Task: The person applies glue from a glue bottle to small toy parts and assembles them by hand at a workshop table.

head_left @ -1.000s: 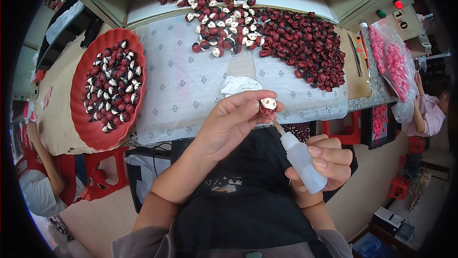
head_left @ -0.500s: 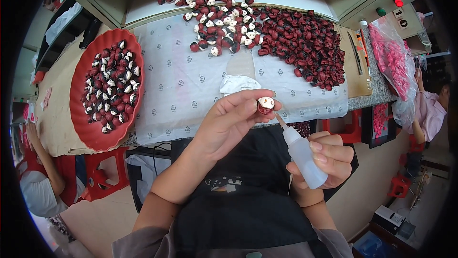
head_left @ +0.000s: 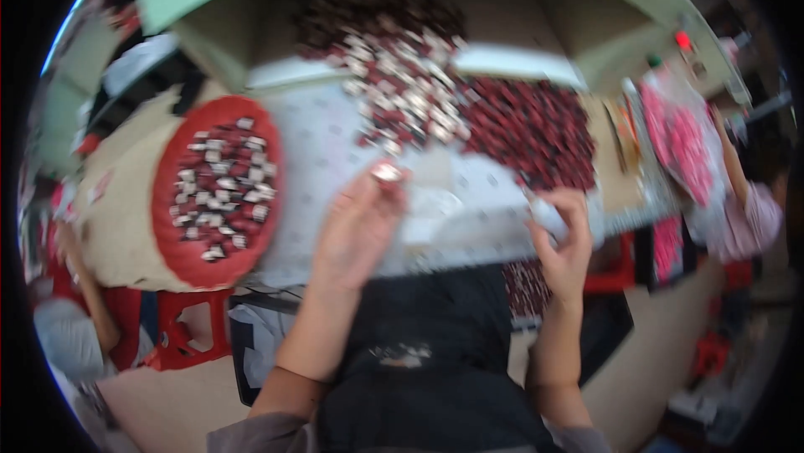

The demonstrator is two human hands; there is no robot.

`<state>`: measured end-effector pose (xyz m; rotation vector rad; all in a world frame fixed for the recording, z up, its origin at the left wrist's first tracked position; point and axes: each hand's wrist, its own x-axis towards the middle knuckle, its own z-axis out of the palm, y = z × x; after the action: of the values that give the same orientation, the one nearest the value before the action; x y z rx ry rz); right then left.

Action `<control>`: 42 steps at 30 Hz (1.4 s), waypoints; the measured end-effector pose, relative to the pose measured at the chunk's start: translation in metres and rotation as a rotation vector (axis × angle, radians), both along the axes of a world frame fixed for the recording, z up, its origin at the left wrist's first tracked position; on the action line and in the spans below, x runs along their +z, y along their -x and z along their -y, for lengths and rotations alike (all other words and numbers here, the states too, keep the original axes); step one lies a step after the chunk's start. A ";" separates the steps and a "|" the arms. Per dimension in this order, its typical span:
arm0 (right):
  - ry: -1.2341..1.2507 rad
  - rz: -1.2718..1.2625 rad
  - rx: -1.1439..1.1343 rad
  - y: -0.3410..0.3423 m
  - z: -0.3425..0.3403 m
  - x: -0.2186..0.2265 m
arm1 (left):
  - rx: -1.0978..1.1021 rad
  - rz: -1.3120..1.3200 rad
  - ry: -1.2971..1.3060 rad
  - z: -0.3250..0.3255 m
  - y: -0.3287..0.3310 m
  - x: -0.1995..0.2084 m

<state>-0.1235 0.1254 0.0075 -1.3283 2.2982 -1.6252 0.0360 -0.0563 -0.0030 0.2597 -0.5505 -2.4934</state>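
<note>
My left hand (head_left: 356,227) pinches a small dark red bud-shaped piece (head_left: 387,173) with a white top, held up just short of a pile of similar white-topped pieces (head_left: 410,89). To the right, my right hand (head_left: 568,244) grips a pale squeeze bottle (head_left: 548,218) with a thin nozzle. The bottle tilts toward the far side, near the close edge of a heap of dark red pieces (head_left: 532,131) with no white showing. Motion blur smears the whole view, so fine details of the fingertips are lost.
A red scalloped tray (head_left: 167,239) full of white-topped pieces stands at left. White printed sheeting (head_left: 310,202) covers the worktop, with a crumpled white cloth (head_left: 431,203) on it. A bag of pink pieces (head_left: 678,139) lies at far right. People sit at both sides.
Both hands have moved away from me over the worktop and apart. The bottle's nozzle has left the piece and now points away. The view has shifted and blurred.
</note>
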 end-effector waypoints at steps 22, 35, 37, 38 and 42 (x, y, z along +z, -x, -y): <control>0.169 0.176 0.236 -0.073 0.052 0.003 | -0.121 -0.056 0.048 -0.025 0.047 0.004; 0.267 0.184 0.169 -0.085 0.060 -0.011 | -0.053 -0.050 -0.041 -0.027 0.034 0.008; 0.245 0.143 0.238 -0.080 0.058 -0.012 | -0.051 -0.022 -0.007 -0.027 0.029 0.012; 0.217 0.133 0.259 -0.077 0.057 -0.009 | -0.085 -0.018 -0.027 -0.026 0.030 0.012; 0.097 -0.066 0.362 -0.062 0.052 0.001 | -0.164 -0.042 -0.077 -0.029 0.033 0.007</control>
<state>-0.0613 0.0729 0.0082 -1.7211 1.8835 -1.6067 0.0034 -0.0278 0.0036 0.1982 -0.4757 -2.6758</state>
